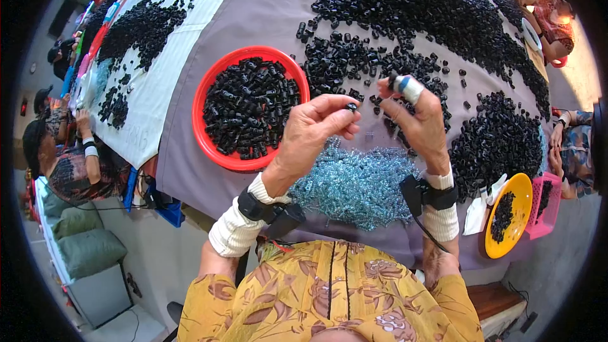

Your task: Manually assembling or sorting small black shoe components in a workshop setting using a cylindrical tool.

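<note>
My left hand (311, 128) is closed, pinching a small black plastic part (351, 107) between thumb and fingertips. To its right, my right hand (419, 120) is raised with bent fingers, tape around a finger, and the thumb apart from them; I see nothing held in it. Below both hands lies a heap of tiny shiny pale-blue pieces (354, 187) that look like springs. A red round basin (200, 133) full of black cylindrical parts stands left of my left hand. Loose black parts (345, 54) are scattered just beyond my hands.
A large black heap (418, 0) covers the far table, with another pile (494, 142) at right. Near the right edge are a yellow plate (520, 215), a pink basket (546, 215) and a white glove (479, 209). Other people sit along both sides.
</note>
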A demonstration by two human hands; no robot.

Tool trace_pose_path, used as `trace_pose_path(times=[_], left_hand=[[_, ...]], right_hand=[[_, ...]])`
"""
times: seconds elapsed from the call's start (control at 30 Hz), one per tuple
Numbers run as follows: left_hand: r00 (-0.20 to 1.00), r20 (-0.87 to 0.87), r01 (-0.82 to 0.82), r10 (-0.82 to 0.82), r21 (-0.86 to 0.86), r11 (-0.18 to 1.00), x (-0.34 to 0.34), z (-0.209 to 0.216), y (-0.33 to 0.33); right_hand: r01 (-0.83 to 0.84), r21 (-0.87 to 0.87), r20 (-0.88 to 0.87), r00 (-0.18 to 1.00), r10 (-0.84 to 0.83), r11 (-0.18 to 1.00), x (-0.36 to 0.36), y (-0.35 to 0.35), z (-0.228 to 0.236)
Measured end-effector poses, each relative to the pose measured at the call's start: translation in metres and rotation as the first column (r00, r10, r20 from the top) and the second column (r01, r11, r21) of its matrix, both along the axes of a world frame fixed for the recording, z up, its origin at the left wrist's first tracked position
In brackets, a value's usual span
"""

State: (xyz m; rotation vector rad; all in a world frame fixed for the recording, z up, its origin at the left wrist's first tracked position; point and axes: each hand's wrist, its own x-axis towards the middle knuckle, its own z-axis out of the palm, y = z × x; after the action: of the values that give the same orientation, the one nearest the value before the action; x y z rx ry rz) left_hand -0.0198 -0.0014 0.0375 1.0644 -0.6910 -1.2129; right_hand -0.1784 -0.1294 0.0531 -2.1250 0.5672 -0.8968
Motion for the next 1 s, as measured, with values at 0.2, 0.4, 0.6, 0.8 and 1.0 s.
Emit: trace_pose_path(times=[0.2, 0.4, 0.6, 0.8, 1.0], left_hand=[[0.992, -0.067, -0.102, 0.105, 0.044, 0.994, 0.02, -0.009, 0.009], [0.993, -0.052, -0.097, 0.102, 0.089, 0.991, 0.023, -0.017, 0.013], [0.994, -0.079, -0.063, 0.07, 0.091, 0.994, 0.018, -0.019, 0.01], [0.988, -0.141, -0.057, 0.069, 0.086, 0.995, 0.009, -0.024, 0.003], [0.963, -0.269, -0.022, 0.023, 0.006, 1.0, -0.006, -0.018, -0.006]], right_hand=[[0.06, -0.267, -0.316, 0.938, -0.146, 0.962, -0.018, -0.026, -0.042], [-0.12, -0.558, -0.48, 0.854, -0.202, 0.821, -0.004, -0.02, -0.066], [-0.199, -0.629, -0.53, 0.817, -0.228, 0.751, 0.009, -0.02, -0.064], [-0.06, 0.128, -0.165, 0.983, 0.081, 0.99, 0.009, 0.003, -0.019], [-0.117, 0.052, -0.008, 0.993, 0.117, 0.992, 0.015, 0.013, -0.014]])
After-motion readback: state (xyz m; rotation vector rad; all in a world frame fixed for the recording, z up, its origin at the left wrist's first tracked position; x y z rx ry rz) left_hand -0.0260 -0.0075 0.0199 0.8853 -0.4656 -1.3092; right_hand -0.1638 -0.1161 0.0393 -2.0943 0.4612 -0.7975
